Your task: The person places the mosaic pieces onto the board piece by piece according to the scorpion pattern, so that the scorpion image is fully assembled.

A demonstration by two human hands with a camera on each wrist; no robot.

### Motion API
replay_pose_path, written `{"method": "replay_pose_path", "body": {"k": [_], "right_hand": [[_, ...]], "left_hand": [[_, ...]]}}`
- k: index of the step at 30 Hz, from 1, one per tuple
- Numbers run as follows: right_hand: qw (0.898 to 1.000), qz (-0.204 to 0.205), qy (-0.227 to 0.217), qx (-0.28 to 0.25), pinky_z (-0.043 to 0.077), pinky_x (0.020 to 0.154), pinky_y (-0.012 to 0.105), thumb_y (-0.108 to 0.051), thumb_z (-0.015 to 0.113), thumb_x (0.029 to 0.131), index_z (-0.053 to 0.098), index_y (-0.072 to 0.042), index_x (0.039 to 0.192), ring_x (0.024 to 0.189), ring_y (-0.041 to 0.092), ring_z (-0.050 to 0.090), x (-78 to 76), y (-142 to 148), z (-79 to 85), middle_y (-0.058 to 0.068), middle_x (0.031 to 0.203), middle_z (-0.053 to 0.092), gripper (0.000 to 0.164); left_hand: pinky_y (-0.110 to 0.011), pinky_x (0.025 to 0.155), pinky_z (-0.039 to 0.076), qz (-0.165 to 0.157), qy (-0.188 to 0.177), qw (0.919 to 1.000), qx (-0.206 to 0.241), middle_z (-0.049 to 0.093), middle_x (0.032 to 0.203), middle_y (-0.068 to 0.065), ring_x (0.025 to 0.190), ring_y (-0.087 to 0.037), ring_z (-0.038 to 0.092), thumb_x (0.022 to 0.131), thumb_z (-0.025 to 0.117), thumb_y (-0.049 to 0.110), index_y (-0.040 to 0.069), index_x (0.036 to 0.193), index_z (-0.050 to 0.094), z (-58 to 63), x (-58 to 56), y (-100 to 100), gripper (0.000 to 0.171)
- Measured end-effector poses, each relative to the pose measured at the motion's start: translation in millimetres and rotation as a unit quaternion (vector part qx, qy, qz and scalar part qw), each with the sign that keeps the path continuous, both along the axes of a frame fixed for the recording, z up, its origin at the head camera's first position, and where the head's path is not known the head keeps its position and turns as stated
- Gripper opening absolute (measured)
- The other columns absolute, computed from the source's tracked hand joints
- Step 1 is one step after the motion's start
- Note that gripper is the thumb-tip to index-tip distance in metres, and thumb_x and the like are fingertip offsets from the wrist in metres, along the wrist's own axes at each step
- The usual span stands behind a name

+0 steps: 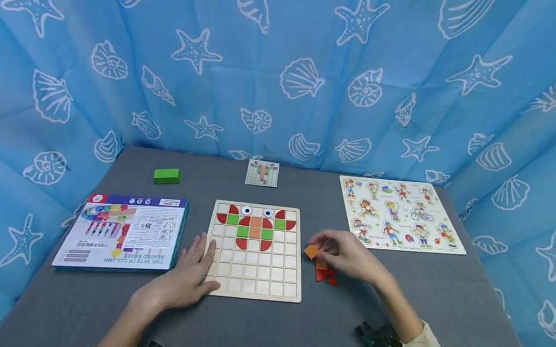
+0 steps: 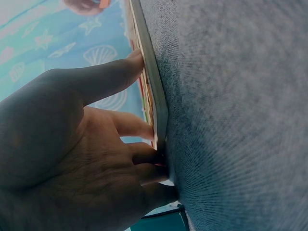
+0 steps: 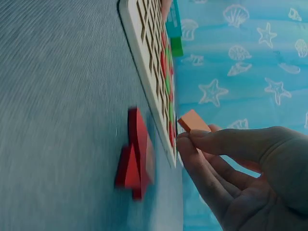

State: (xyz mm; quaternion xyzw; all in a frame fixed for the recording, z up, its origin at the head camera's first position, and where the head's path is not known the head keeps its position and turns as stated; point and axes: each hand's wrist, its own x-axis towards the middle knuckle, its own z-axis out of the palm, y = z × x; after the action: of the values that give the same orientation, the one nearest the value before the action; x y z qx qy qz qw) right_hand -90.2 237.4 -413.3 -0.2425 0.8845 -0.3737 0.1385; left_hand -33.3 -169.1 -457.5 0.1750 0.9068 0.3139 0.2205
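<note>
A wooden grid board [image 1: 256, 273] lies in the middle of the table, with red, green and orange tiles and two googly eyes set in its upper rows. My left hand [image 1: 184, 274] rests along the board's left edge, fingers straight, thumb on the lower left corner. Just right of the board, my right hand [image 1: 350, 254] pinches an orange square tile [image 3: 193, 121] between thumb and fingertips, above the table. Below that hand sits a small pile of red tiles [image 3: 136, 161], with an orange tile [image 1: 321, 264] on it.
Behind the board lies a small pattern card [image 1: 262, 173]. At left are a beaded toy box [image 1: 104, 236] and a green block [image 1: 167, 176]. A picture puzzle board [image 1: 401, 217] lies at back right. A blue shell-print curtain [image 1: 264, 86] surrounds the table.
</note>
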Motion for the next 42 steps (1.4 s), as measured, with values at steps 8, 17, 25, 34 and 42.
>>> {"method": "replay_pose_path", "body": {"k": [8, 17, 25, 34, 42], "right_hand": [[1.000, 0.016, 0.001, -0.025, 0.063, 0.077, 0.025, -0.009, 0.080, 0.097, 0.076, -0.002, 0.117, 0.087, 0.006, 0.071, -6.8, -35, -6.4, 0.007, 0.099, 0.079, 0.022], [0.999, 0.033, 0.017, -0.009, 0.058, 0.073, 0.019, -0.014, 0.084, 0.095, 0.077, -0.002, 0.114, 0.079, 0.000, 0.065, -15.0, -83, -11.4, 0.002, 0.091, 0.076, 0.023], [0.997, 0.045, 0.054, 0.018, 0.052, 0.070, 0.017, -0.012, 0.085, 0.094, 0.078, -0.002, 0.108, 0.073, -0.001, 0.059, -23.7, -111, -16.1, 0.001, 0.083, 0.072, 0.019], [0.997, 0.043, 0.052, 0.033, 0.052, 0.072, 0.017, -0.009, 0.087, 0.091, 0.078, -0.001, 0.106, 0.075, 0.002, 0.060, -24.1, -127, -14.8, 0.003, 0.084, 0.074, 0.019], [0.997, 0.045, 0.055, 0.021, 0.055, 0.074, 0.016, -0.006, 0.085, 0.092, 0.080, -0.001, 0.106, 0.077, 0.002, 0.063, -21.9, -126, -13.6, 0.003, 0.087, 0.077, 0.015]], "left_hand": [[-0.080, 0.129, 0.000, 0.000, -0.005, 1.0000, 0.006, -0.009, 0.180, -0.033, 0.168, -0.054, -0.009, 0.107, 0.066, 0.045, -0.002, 0.172, 0.015, 3.6, 0.1, 1, 0.095], [-0.076, 0.132, 0.002, 0.003, 0.000, 0.9999, -0.015, -0.010, 0.182, -0.027, 0.170, -0.048, -0.010, 0.108, 0.065, 0.048, 0.003, 0.174, 0.013, -8.9, -3.8, -2, 0.095], [-0.080, 0.128, -0.001, 0.003, -0.008, 0.9999, 0.010, -0.010, 0.180, -0.032, 0.168, -0.054, -0.010, 0.107, 0.066, 0.047, -0.001, 0.173, 0.014, 1.0, -0.9, 0, 0.097], [-0.078, 0.130, 0.000, 0.003, -0.004, 1.0000, -0.003, -0.010, 0.180, -0.031, 0.169, -0.051, -0.010, 0.108, 0.065, 0.048, 0.001, 0.173, 0.013, -1.3, -1.5, 0, 0.096], [-0.076, 0.133, 0.003, 0.003, -0.008, 0.9995, -0.031, -0.010, 0.181, -0.028, 0.170, -0.048, -0.009, 0.107, 0.066, 0.046, 0.002, 0.173, 0.012, -2.7, -3.1, 1, 0.097]]}}
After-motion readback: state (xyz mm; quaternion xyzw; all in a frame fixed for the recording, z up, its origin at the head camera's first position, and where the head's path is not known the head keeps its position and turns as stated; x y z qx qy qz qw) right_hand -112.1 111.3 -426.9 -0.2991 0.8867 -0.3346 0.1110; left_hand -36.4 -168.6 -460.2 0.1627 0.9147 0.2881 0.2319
